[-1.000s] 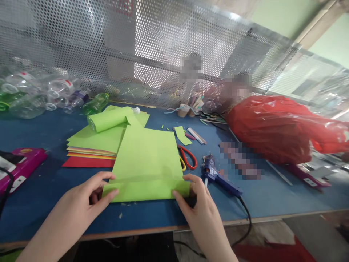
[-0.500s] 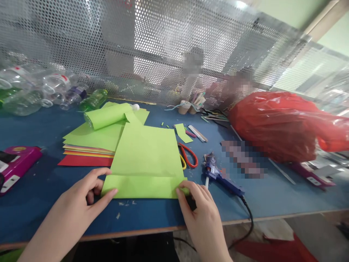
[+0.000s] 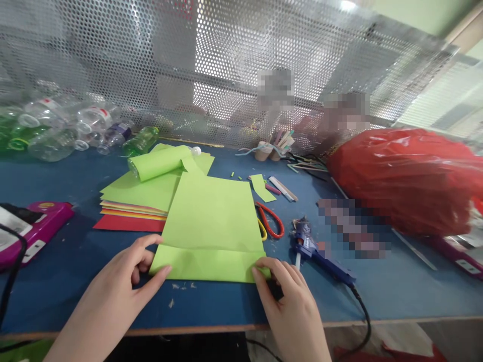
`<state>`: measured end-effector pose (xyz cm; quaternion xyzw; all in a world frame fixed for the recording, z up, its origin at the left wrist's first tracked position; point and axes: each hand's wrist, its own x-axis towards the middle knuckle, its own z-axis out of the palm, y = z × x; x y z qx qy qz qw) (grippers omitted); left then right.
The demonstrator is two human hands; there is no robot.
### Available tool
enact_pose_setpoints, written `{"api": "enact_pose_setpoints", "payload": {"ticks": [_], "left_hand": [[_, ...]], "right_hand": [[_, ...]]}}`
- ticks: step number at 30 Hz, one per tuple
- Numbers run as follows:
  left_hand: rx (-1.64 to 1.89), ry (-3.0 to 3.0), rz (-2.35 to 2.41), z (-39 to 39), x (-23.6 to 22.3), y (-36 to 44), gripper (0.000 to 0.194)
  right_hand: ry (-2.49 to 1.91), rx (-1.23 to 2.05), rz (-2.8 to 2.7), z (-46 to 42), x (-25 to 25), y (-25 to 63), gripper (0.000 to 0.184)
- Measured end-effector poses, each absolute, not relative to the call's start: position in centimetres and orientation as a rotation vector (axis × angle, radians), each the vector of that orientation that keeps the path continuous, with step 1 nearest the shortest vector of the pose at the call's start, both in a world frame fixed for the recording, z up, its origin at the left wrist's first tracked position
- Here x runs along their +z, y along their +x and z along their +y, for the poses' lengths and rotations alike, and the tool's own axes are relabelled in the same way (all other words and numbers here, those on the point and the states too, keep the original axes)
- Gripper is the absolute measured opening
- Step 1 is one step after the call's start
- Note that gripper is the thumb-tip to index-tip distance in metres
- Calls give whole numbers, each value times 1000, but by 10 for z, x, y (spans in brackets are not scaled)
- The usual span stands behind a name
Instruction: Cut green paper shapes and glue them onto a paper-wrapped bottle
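A light green sheet of paper (image 3: 215, 213) lies on the blue table with its near edge folded over into a wide flap. My left hand (image 3: 130, 279) pinches the left end of that flap, thumb on top near the fold. At the flap's right end, my right hand (image 3: 287, 291) grips the paper between thumb and fingers. Just behind the sheet's right side lie scissors with red and yellow handles (image 3: 272, 223), partly covered by the paper. A blue glue gun (image 3: 320, 259) rests to the right of my right hand.
Stacked coloured paper (image 3: 130, 223) lies left, bearing a green-wrapped bottle (image 3: 160, 163). Clear plastic bottles (image 3: 55, 143) crowd the back left. A purple device (image 3: 47, 221) sits at far left. Right stands a big red plastic bag (image 3: 400, 176); a perforated metal screen (image 3: 226, 65) closes the back.
The whole view has shifted, so table and objects appear slightly farther right. Both hands keep their hold on the flap, and the fold looks much the same.
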<state>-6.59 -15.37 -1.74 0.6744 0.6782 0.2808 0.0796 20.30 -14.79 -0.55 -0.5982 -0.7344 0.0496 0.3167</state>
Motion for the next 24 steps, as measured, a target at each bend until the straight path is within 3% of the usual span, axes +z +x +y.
{"api": "enact_pose_setpoints", "payload": {"ticks": [24], "left_hand": [[888,2081,1981,-153,-19,-68,35]], "right_hand": [[-1576,82,-2018,-144,-6,206,17]]}}
